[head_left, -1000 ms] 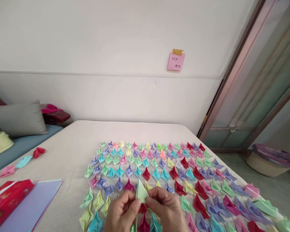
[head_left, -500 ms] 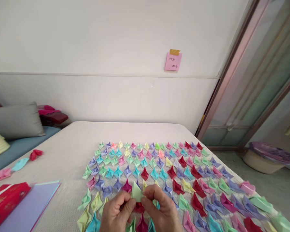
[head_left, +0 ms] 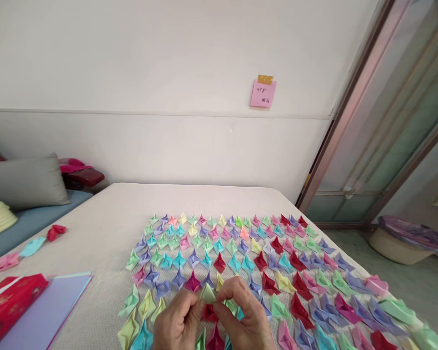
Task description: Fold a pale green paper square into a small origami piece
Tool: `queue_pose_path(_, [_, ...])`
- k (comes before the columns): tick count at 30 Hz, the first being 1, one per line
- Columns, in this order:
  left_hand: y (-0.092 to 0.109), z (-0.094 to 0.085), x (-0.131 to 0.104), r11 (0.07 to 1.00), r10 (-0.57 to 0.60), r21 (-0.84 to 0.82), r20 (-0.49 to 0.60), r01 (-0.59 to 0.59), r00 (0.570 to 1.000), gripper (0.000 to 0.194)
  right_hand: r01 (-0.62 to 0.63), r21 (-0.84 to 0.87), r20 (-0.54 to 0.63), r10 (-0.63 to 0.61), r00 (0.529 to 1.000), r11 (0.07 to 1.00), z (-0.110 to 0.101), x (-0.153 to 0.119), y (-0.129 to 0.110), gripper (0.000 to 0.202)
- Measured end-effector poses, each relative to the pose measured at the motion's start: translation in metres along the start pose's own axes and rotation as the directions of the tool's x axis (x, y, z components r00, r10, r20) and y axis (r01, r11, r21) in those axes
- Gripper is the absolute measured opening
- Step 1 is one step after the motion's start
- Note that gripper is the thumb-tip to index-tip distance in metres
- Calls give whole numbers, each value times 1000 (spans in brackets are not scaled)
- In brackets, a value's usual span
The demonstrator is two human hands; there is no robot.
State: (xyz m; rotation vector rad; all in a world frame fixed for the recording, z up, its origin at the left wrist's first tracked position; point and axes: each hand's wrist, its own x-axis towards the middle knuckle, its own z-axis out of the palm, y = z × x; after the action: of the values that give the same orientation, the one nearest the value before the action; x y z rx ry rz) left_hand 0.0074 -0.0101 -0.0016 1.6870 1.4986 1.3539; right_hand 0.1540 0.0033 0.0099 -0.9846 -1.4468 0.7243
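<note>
Hands, L & R, pinch green paper fold (above boats).

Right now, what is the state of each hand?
Left hand: closed, pinching the light green folded paper.
Right hand: closed, pinching the same paper.

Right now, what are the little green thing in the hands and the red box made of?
The green piece, pinched by the left hand and right hand, looks like thin matte paper: sharp creases, flat colour. The red box seems to be glossy cardboard, since light glints on it.
</note>
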Motion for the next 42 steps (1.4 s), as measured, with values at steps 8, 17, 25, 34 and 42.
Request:
queue_pose_path(8, [-10, 4, -3, 985, 152, 73, 34, -155, 988, 26, -230, 12, 58, 229, 972, 973, -5, 4, -12, 15])
queue_pose_path(17, [-1, -11, 6, 989, 130, 33, 281, -145, 951, 28, -419, 98, 252, 385, 888, 903, -15, 14, -14, 6])
queue_pose_path(25, [21, -18, 15, 882, -145, -368, 385, 296, 912, 44, -596, 389, 457, 414, 787, 703, -21, 16, -10, 32])
queue_pose_path(34, [14, -11, 15, 392, -291, -638, 598, 663, 747, 25, -778, 418, 652, 442, 616, 469, -14, 9, 7, 27])
queue_pose_path(42, [20, -15, 15, 294, -356, -566, 683, 770, 638, 21, -812, 444, 604, 543, 584, 379, -6, 9, 6, 8])
